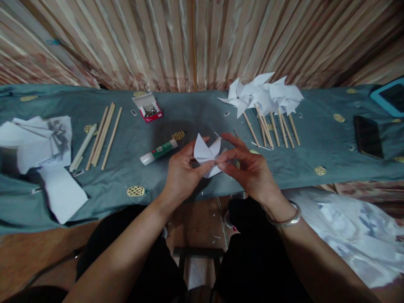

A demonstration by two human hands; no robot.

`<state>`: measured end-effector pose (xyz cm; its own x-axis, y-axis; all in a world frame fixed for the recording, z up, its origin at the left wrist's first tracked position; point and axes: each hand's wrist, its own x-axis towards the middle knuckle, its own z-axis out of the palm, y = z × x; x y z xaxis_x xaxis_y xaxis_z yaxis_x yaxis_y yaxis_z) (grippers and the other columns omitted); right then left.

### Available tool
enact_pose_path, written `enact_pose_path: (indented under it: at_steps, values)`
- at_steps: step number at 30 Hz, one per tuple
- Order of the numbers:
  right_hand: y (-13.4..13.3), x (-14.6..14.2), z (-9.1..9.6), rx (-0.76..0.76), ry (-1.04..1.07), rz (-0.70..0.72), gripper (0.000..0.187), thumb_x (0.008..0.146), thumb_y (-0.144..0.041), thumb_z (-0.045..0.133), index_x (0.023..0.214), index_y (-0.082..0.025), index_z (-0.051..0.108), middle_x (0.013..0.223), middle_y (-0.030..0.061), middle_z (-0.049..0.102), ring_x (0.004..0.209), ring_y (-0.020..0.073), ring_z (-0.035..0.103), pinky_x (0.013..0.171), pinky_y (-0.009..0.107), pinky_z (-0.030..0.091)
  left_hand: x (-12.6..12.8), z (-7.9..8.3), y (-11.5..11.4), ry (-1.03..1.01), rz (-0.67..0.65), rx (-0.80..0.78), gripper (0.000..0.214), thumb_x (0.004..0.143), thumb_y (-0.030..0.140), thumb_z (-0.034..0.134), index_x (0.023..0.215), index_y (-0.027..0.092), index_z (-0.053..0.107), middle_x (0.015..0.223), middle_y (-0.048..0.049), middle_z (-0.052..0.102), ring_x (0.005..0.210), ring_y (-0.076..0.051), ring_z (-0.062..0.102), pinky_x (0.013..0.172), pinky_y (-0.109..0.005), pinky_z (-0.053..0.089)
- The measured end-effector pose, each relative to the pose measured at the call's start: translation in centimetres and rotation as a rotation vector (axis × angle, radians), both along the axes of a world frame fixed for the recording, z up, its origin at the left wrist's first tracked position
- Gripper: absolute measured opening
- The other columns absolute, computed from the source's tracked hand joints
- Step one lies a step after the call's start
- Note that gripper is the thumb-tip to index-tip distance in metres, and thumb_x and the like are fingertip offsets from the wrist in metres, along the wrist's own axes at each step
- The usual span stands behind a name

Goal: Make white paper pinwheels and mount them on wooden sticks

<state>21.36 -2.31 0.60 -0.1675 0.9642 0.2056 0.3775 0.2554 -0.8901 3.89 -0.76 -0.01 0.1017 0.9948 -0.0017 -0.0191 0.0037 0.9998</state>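
Between my two hands, just above the table's front edge, is a white paper pinwheel (203, 152) with folded, pointed blades. My left hand (183, 169) grips it from the left, thumb pressed near its centre. The thumb and index finger of my right hand (249, 168) pinch together at the centre; whether a pin is between them is too small to make out. A glue stick (159, 152) with a green label lies to the left of my left hand. Beyond it stands an open red and white box (150, 111) of small metal pins.
Finished paper pinwheels (268, 96) on wooden sticks lie in a bunch at the back right. Several loose wooden sticks (102, 136), a pen (83, 147) and white paper sheets (61, 191) are at left. A phone (368, 136) lies at right; a white bag (350, 227) sits below.
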Motion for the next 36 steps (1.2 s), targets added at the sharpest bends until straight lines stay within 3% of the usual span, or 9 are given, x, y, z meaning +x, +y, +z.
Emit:
enact_pose_path:
  at_steps: [5,11,18,28,36]
  values:
    - [0.09,0.09,-0.25,-0.079,0.113,0.0,0.004,0.084,-0.026,0.072,0.087,-0.024,0.073,0.143,0.0067,0.054,0.141,0.0284,0.042,0.119,0.054,0.028,0.11,-0.37,0.04,-0.016,-0.014,0.04,0.048,0.068,0.024,0.081,0.113,0.017,0.069,0.096,-0.0041,0.076,0.082,-0.019,0.069,0.076,-0.028,0.055]
    - [0.09,-0.07,-0.2,-0.147,0.227,-0.028,0.005,0.078,-0.025,0.076,0.083,-0.026,0.074,0.14,0.0028,0.058,0.142,0.0268,0.04,0.121,0.051,0.022,0.02,-0.64,0.05,0.025,-0.034,0.103,0.044,0.071,0.022,0.078,0.114,0.018,0.07,0.108,-0.006,0.075,0.091,-0.02,0.07,0.085,-0.031,0.055]
    - [-0.01,-0.17,-0.16,-0.177,0.234,-0.038,0.005,0.078,-0.026,0.076,0.082,-0.025,0.074,0.14,0.0029,0.057,0.142,0.0265,0.039,0.12,0.051,0.021,0.06,-0.33,-0.18,0.106,-0.03,0.163,0.042,0.074,0.018,0.075,0.116,0.017,0.069,0.11,-0.006,0.075,0.097,-0.021,0.07,0.088,-0.032,0.054]
    - [-0.01,-0.1,-0.24,-0.231,0.244,-0.06,0.009,0.077,-0.031,0.078,0.082,-0.025,0.073,0.138,0.0044,0.058,0.141,0.0274,0.041,0.119,0.052,0.023,-0.32,-0.01,-0.37,0.256,-0.096,0.294,0.052,0.078,0.027,0.073,0.127,0.018,0.061,0.121,-0.0077,0.071,0.103,-0.022,0.069,0.091,-0.03,0.053]
    - [0.02,-0.33,-0.28,-0.222,0.26,-0.058,0.008,0.077,-0.031,0.077,0.08,-0.025,0.072,0.132,0.0059,0.062,0.142,0.0275,0.039,0.119,0.052,0.022,-0.48,-0.04,-0.29,0.277,-0.1,0.314,0.045,0.082,0.027,0.072,0.125,0.019,0.063,0.12,-0.0065,0.072,0.107,-0.022,0.068,0.095,-0.033,0.052]
